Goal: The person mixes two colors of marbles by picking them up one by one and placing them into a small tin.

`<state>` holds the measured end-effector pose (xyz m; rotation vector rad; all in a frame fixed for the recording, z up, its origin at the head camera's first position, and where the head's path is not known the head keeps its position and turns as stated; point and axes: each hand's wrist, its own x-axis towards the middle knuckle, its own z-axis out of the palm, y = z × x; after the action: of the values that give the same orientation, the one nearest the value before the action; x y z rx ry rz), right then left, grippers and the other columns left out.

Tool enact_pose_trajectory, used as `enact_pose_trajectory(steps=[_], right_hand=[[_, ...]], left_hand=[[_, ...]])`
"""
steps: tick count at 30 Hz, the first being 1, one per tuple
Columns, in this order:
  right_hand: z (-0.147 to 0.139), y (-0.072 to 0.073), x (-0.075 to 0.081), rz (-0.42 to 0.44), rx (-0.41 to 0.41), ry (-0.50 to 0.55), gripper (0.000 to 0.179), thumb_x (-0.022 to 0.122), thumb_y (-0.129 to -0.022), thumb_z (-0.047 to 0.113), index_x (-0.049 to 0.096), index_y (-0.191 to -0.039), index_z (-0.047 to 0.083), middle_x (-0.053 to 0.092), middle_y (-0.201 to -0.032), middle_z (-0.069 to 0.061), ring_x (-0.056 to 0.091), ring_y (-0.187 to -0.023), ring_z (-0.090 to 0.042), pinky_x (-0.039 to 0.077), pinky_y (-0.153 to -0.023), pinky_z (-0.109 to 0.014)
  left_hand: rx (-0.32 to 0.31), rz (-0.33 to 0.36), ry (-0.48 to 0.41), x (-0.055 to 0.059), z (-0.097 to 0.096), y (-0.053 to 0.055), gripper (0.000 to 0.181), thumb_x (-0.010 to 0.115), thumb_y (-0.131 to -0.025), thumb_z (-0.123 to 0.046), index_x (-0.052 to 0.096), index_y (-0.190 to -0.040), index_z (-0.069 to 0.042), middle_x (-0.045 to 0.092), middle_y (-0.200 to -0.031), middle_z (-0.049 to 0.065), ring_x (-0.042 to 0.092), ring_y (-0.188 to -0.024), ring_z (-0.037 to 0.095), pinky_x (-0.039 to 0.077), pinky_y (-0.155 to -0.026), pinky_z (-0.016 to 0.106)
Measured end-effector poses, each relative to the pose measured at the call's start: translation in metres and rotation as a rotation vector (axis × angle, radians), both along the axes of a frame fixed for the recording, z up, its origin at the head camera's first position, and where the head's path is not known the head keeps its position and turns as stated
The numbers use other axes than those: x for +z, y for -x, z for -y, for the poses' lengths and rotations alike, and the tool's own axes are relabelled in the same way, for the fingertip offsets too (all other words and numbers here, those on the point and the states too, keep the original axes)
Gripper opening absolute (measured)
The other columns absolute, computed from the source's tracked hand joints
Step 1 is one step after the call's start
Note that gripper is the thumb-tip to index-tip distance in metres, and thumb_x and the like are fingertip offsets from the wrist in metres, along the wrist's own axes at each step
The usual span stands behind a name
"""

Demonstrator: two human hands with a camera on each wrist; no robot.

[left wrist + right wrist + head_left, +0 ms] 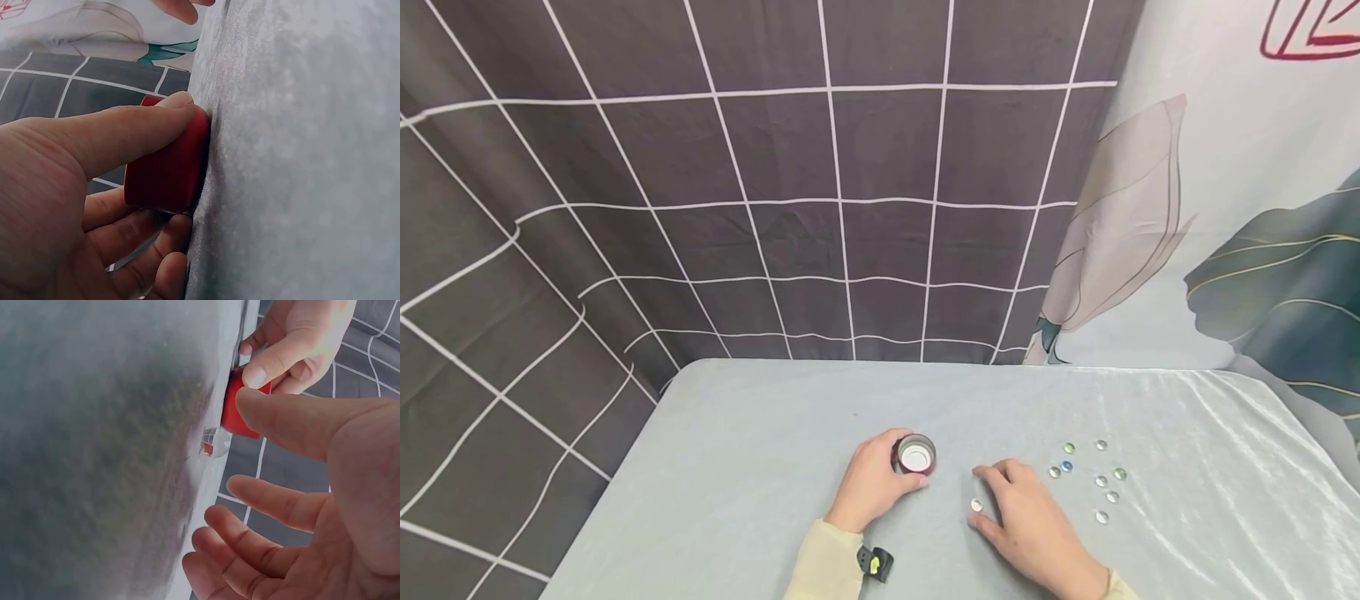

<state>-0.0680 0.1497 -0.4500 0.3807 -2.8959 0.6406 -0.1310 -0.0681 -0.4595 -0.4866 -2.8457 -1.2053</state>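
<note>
In the head view my left hand [867, 482] grips a small round red tin [916, 457], which stands on the cloth with its silvery inside facing up. From the left wrist view, the thumb presses one side of the red tin [165, 172] and the fingers curl beneath the other. To the right, a clear glass bead [976, 505] lies on the cloth between the spread thumb and forefinger of my right hand [1033, 527]. In the right wrist view this clear bead [216, 442] sits apart from the fingertips, with the red tin behind it.
Several flat glass beads lie scattered right of my right hand, among them a green bead [1069, 448], a blue bead [1067, 467] and a clear bead [1102, 517]. A pale velvety cloth [737, 467] covers the table. Behind it hangs a dark checked curtain [880, 150].
</note>
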Motion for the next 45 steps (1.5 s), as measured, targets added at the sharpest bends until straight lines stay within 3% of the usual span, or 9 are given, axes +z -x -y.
enact_pose_trajectory(steps=[9, 15, 28, 45], right_hand=[[-0.001, 0.001, -0.001, 0.08, -0.006, 0.02, 0.041, 0.088, -0.073, 0.025, 0.069, -0.107, 0.013, 0.057, -0.095, 0.004, 0.058, -0.091, -0.016, 0.052, -0.083, -0.04], [-0.001, 0.002, -0.002, 0.15, -0.01, 0.088, 0.032, 0.089, -0.074, 0.021, 0.066, -0.095, 0.015, 0.049, -0.081, 0.009, 0.048, -0.072, -0.006, 0.047, -0.068, -0.032], [0.006, 0.006, 0.002, 0.241, -0.059, 0.084, 0.026, 0.084, -0.077, 0.011, 0.059, -0.082, 0.014, 0.044, -0.07, 0.006, 0.041, -0.062, -0.009, 0.037, -0.058, -0.027], [0.004, 0.009, 0.002, 0.21, -0.051, 0.083, 0.026, 0.083, -0.079, 0.01, 0.057, -0.077, 0.015, 0.045, -0.068, 0.006, 0.041, -0.061, -0.008, 0.038, -0.057, -0.027]], left_hand=[[0.0, 0.006, 0.002, -0.001, 0.0, 0.0, 0.06, 0.09, -0.074, -0.019, 0.065, -0.125, -0.004, 0.07, -0.117, 0.009, 0.065, -0.11, 0.027, 0.049, -0.097, 0.045], [0.002, 0.01, -0.003, -0.001, 0.0, 0.001, 0.059, 0.09, -0.074, -0.019, 0.065, -0.125, -0.004, 0.07, -0.117, 0.009, 0.065, -0.11, 0.027, 0.049, -0.097, 0.045], [0.007, 0.022, -0.005, -0.002, 0.0, 0.002, 0.055, 0.09, -0.073, -0.019, 0.067, -0.122, -0.007, 0.071, -0.114, 0.006, 0.065, -0.108, 0.024, 0.049, -0.096, 0.044], [0.01, 0.015, 0.0, -0.003, 0.0, 0.003, 0.055, 0.091, -0.072, -0.021, 0.069, -0.12, -0.006, 0.071, -0.114, 0.005, 0.065, -0.108, 0.024, 0.049, -0.096, 0.043]])
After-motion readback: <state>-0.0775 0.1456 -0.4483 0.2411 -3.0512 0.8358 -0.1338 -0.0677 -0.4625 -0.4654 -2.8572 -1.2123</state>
